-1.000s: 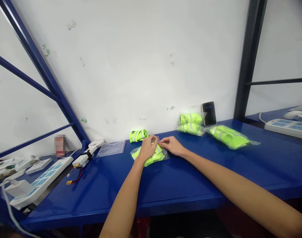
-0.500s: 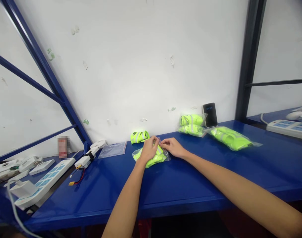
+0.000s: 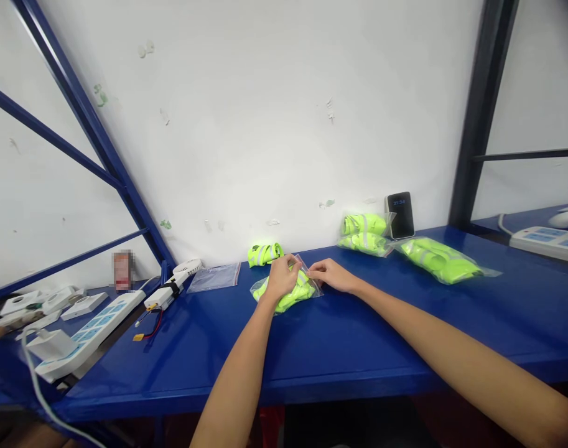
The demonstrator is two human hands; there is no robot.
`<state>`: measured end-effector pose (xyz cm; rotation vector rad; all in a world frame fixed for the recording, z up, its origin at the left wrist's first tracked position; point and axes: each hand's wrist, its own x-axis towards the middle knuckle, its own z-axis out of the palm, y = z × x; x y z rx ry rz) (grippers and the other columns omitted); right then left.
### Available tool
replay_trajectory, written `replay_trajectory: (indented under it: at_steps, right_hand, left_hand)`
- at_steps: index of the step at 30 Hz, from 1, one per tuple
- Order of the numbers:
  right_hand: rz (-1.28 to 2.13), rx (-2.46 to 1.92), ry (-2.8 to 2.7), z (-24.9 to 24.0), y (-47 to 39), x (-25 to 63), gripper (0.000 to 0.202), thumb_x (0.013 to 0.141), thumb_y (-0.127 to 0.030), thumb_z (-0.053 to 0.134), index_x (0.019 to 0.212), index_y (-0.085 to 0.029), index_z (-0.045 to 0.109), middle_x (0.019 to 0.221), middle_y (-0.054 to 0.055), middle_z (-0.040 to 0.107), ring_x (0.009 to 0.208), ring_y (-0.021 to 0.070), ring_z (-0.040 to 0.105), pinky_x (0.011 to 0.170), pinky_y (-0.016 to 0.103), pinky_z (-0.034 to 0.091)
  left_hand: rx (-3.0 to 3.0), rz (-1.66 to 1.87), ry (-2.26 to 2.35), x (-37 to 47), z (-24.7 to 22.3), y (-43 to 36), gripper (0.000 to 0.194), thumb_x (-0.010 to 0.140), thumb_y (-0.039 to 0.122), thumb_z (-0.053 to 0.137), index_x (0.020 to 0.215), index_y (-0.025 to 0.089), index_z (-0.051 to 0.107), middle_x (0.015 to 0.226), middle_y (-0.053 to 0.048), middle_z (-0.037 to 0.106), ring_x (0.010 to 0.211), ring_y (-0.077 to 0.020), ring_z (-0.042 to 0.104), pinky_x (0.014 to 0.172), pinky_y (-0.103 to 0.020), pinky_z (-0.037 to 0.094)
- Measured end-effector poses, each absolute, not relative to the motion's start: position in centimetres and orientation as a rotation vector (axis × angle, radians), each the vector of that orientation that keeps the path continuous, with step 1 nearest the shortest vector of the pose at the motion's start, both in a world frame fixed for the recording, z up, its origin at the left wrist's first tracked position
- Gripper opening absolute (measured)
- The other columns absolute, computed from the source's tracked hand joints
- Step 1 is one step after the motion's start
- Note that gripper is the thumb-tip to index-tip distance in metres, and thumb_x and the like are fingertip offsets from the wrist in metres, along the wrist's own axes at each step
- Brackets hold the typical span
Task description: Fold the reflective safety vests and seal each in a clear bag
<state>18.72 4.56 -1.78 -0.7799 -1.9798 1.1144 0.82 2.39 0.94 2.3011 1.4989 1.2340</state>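
Note:
A clear zip bag with a folded yellow-green reflective vest inside lies on the blue table in front of me. My left hand rests over it, thumb and fingers pinching the bag's upper edge. At that same edge, a little to the right, my right hand pinches the plastic between thumb and fingertips. Just behind the bag, against the wall, sits a rolled reflective vest without a bag. The left palm hides part of the bagged vest.
A flat zip bag lies left, beside a white fan and a battery pack with wires. Bagged vests are stacked near a black-screened clock; another bagged vest lies right. A power strip runs along the left.
The hands stay at the bag's upper edge; the right hand has shifted slightly away from the left along it. The whole view has moved a little.

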Motion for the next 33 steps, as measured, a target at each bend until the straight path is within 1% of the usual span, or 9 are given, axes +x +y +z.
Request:
replay_trajectory:
  at_steps: [2, 5, 9, 16, 24, 33]
  right_hand:
    - [1.182, -0.777, -1.96, -1.78, 4.69, 18.93, 0.031, 0.076, -0.045, 0.063, 0.07, -0.014, 0.067, 0.059, 0.0, 0.058, 0.055, 0.0134, 0.05, 0.057, 0.025, 0.04]
    - [1.139, -0.787, -1.964, -1.84, 4.68, 18.89, 0.029, 0.075, -0.042, 0.064, 0.067, -0.014, 0.067, 0.055, -0.001, 0.057, 0.053, 0.0121, 0.048, 0.053, 0.025, 0.037]
    - [1.09, -0.788, -1.969, -2.04, 4.73, 18.71, 0.027, 0.075, -0.04, 0.064, 0.071, -0.014, 0.069, 0.058, 0.0, 0.059, 0.053, 0.0121, 0.047, 0.052, 0.024, 0.036]
    - [1.113, -0.773, -1.977, -1.93, 4.76, 18.74, 0.029, 0.076, -0.042, 0.063, 0.071, -0.013, 0.068, 0.058, 0.0, 0.059, 0.054, 0.0125, 0.048, 0.054, 0.025, 0.038]
    - [1.155, -0.793, -1.957, -2.05, 4.84, 18.63, 0.028, 0.075, -0.04, 0.064, 0.074, -0.013, 0.069, 0.059, 0.0, 0.059, 0.055, 0.0124, 0.048, 0.055, 0.025, 0.038]
    - [1.096, -0.808, -1.98, -2.12, 4.82, 18.47, 0.028, 0.075, -0.041, 0.062, 0.073, -0.013, 0.066, 0.06, 0.0, 0.058, 0.055, 0.012, 0.047, 0.055, 0.025, 0.037]
  left_hand:
    - [2.329, 1.232, 1.507, 0.81, 0.81, 2.42, 0.015, 0.084, 0.025, 0.053, 0.077, 0.017, 0.063, 0.081, -0.004, 0.07, 0.078, -0.0183, 0.063, 0.074, -0.03, 0.044]
    - [2.372, 1.221, 1.515, 0.85, 0.71, 2.39, 0.015, 0.085, 0.025, 0.052, 0.078, 0.018, 0.063, 0.083, -0.004, 0.07, 0.08, -0.0187, 0.063, 0.076, -0.03, 0.044]
    - [2.399, 1.213, 1.504, 0.95, 0.68, 2.28, 0.014, 0.086, 0.024, 0.051, 0.08, 0.018, 0.063, 0.085, -0.004, 0.07, 0.08, -0.0187, 0.063, 0.077, -0.03, 0.044]
    - [2.415, 1.202, 1.502, 0.85, 0.64, 2.03, 0.015, 0.088, 0.027, 0.049, 0.083, 0.019, 0.061, 0.085, -0.003, 0.069, 0.078, -0.0182, 0.062, 0.074, -0.029, 0.043]
    - [2.384, 1.179, 1.525, 0.81, 0.44, 2.14, 0.015, 0.088, 0.028, 0.049, 0.083, 0.02, 0.06, 0.087, -0.003, 0.07, 0.084, -0.0186, 0.063, 0.079, -0.029, 0.044]
    - [2.397, 1.183, 1.513, 0.79, 0.55, 2.16, 0.016, 0.089, 0.029, 0.048, 0.084, 0.02, 0.06, 0.086, -0.003, 0.069, 0.081, -0.0182, 0.063, 0.077, -0.028, 0.045]
